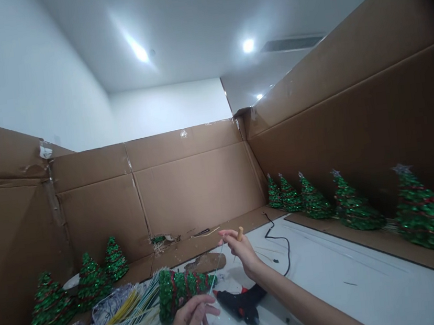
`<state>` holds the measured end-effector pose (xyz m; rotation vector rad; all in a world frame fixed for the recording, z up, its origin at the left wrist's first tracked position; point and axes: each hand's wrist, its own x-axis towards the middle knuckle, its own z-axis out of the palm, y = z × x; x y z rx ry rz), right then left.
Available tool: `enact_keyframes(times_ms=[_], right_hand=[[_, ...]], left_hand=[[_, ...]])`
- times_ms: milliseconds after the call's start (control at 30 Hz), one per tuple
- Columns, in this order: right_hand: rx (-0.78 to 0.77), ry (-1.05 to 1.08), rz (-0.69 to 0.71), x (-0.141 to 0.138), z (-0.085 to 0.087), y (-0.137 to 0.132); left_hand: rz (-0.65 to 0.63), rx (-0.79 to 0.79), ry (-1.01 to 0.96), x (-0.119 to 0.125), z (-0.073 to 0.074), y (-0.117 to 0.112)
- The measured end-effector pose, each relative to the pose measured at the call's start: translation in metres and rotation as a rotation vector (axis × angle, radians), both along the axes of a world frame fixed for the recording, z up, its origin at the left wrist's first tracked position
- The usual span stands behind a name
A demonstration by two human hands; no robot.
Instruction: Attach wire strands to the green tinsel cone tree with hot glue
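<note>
A thin pale strand (216,271) runs slantwise between my two hands. My left hand (192,316) is closed around its lower part, with the tail trailing past the wrist. Higher up, my right hand (240,249) pinches the strand's upper end between the fingertips. A short wooden handle (240,233) also sticks out of that hand; its other end is mostly hidden. Behind my left hand, a green tinsel Christmas tree (180,287) with red garland lies on its side. Just right of it rests a black glue gun (240,303) with red parts, below my right forearm.
Bundled yellow, white and green strands (121,322) spread at the left. Finished-looking trees (114,259) stand there, and several star-topped trees (354,203) line the right. A black cord (286,249) crosses the white board (333,269). Cardboard walls (195,181) enclose the table.
</note>
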<state>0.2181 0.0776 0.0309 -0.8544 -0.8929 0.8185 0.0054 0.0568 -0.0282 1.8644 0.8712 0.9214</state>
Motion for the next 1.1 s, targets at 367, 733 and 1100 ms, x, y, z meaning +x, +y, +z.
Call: enact_keyframes(times_ms=[367, 733, 1100], right_hand=[[0.035, -0.022, 0.008, 0.004, -0.001, -0.004], [0.016, -0.007, -0.079, 0.016, -0.004, 0.002], [0.013, 0.093, -0.424, 0.046, -0.011, 0.021]], left_hand=[[0.009, 0.014, -0.041, 0.003, 0.024, -0.024], [0.01, -0.025, -0.116, 0.006, 0.033, -0.03], [0.202, 0.103, -0.284, 0.001, 0.03, -0.02]])
